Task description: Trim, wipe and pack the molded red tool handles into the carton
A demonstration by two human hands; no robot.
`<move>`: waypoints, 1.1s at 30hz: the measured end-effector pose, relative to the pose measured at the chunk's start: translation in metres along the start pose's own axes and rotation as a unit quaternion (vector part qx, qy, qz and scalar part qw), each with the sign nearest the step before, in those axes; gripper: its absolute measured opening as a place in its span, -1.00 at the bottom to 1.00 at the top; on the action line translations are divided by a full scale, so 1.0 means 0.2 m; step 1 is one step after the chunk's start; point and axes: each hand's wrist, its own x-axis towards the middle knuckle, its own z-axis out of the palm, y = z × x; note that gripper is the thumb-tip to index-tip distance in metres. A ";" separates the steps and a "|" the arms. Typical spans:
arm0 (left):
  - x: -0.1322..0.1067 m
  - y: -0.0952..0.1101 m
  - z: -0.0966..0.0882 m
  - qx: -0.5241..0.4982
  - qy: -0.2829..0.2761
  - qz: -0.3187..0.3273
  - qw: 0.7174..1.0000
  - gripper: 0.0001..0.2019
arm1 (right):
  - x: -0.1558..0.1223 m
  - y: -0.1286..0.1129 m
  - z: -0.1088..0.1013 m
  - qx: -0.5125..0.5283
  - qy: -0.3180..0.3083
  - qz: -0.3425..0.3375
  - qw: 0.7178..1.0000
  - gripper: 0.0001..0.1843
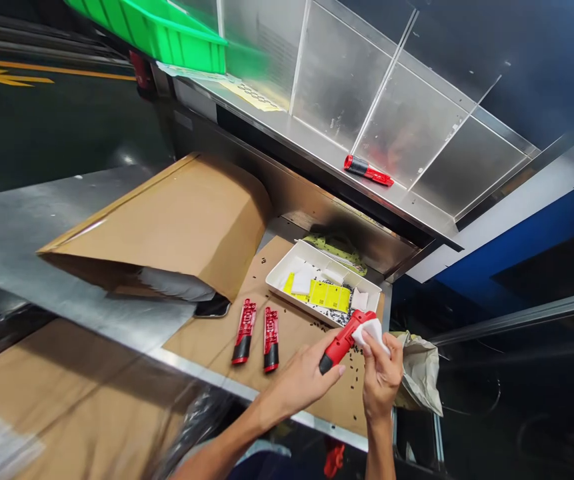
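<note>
Red tool body with black end (343,345), white cloth (371,332), white tray (287,277), yellow cards (327,295), green crate (151,30).

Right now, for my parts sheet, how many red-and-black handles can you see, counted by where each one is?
On the cardboard sheet, handle and handle: 2
On the metal shelf, handle: 1
In the left hand, handle: 1
Total: 4
</note>
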 end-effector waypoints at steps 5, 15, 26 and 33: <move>0.00 0.07 -0.02 0.186 0.015 0.003 0.982 -0.42 | 0.00 -0.08 0.01 -0.003 0.001 -0.006 1.000 -0.77; -0.03 0.02 0.02 0.227 0.005 -0.013 0.974 -0.44 | -0.02 -0.07 0.03 -0.046 -0.011 -0.038 0.998 -0.74; -0.02 -0.07 0.01 0.238 0.010 -0.009 0.971 -0.48 | -0.01 -0.07 0.14 -0.031 -0.043 0.011 0.999 -0.69; -0.04 -0.18 0.03 0.216 0.048 0.009 0.975 -0.58 | 0.06 0.01 0.11 -0.043 -0.057 0.059 0.996 -0.63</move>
